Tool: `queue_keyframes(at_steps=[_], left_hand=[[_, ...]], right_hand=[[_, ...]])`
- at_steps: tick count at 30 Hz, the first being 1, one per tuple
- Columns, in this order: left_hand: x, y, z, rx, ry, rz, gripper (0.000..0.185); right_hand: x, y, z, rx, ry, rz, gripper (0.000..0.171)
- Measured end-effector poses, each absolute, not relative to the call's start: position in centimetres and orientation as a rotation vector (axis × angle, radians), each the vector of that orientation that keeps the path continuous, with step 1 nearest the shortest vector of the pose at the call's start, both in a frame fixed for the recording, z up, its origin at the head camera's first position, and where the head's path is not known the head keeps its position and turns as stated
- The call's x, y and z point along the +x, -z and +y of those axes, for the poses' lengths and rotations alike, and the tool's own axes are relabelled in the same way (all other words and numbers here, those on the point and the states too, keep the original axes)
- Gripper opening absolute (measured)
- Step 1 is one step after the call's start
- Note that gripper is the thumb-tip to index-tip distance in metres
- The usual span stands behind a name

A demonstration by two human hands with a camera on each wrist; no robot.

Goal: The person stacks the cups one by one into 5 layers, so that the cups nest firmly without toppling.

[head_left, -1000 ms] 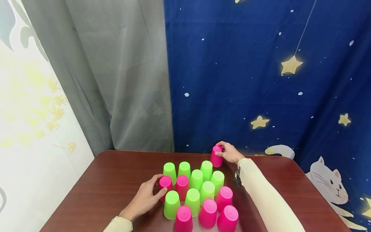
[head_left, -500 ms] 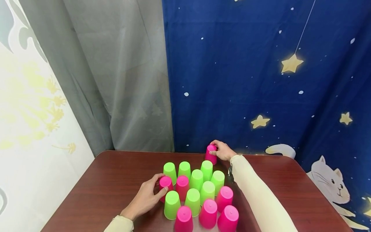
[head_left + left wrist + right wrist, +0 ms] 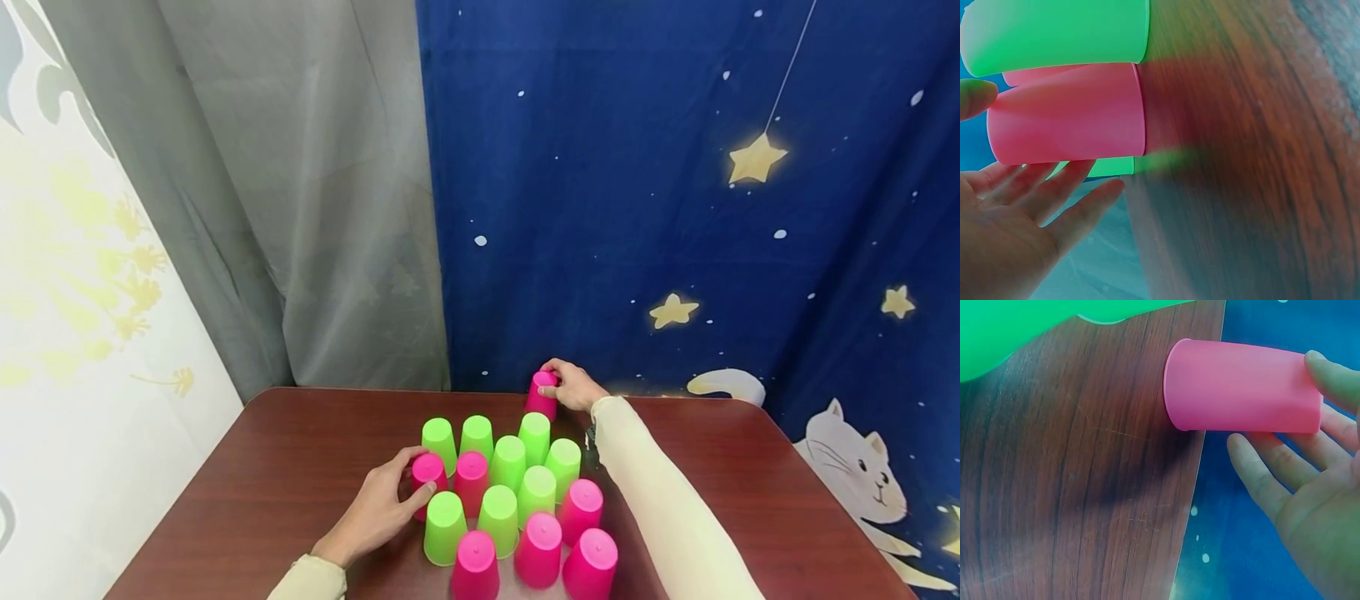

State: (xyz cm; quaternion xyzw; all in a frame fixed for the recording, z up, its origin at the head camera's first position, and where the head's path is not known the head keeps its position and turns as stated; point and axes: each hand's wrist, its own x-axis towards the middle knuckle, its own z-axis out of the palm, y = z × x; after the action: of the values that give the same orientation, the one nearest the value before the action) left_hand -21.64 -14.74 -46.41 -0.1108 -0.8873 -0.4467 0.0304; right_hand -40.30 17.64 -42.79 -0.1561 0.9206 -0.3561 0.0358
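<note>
Several upside-down cups, green [image 3: 510, 462] and pink [image 3: 538, 550], stand packed together on a dark wooden table [image 3: 285, 467]. My left hand [image 3: 417, 477] grips a pink cup [image 3: 431, 468] at the cluster's left side; in the left wrist view that pink cup [image 3: 1066, 115] lies between my thumb [image 3: 975, 97] and straight fingers [image 3: 1054, 200]. My right hand [image 3: 553, 383] holds another pink cup [image 3: 540, 402] by its closed end at the table's far edge, just behind the rearmost green cup. In the right wrist view this pink cup [image 3: 1241, 387] sits by the table edge with my fingers [image 3: 1260, 475] beside it.
Behind the table hang a grey curtain [image 3: 300, 208] and a blue starry cloth [image 3: 675, 208] with a cat print [image 3: 855, 475]. A pale patterned wall [image 3: 90, 292] is at the left. Bare tabletop lies left and right of the cups.
My right hand has carried its pink cup to the left along the far edge, closer to the rearmost green cup. My left hand has stayed on its pink cup.
</note>
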Motion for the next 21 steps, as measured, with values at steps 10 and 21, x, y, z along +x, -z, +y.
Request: queue_keyframes(at_steps=[10, 21], left_hand=[[-21.66, 46.38, -14.74, -0.375, 1.366, -2.743, 0.051], [-21.68, 46.35, -14.86, -0.363, 1.352, -2.749, 0.051]], right_hand=[[-40.24, 42.66, 17.29, -0.483, 1.079, 2.823, 0.031], [-40.52, 42.07, 17.12, -0.484, 1.055, 2.795, 0.050]])
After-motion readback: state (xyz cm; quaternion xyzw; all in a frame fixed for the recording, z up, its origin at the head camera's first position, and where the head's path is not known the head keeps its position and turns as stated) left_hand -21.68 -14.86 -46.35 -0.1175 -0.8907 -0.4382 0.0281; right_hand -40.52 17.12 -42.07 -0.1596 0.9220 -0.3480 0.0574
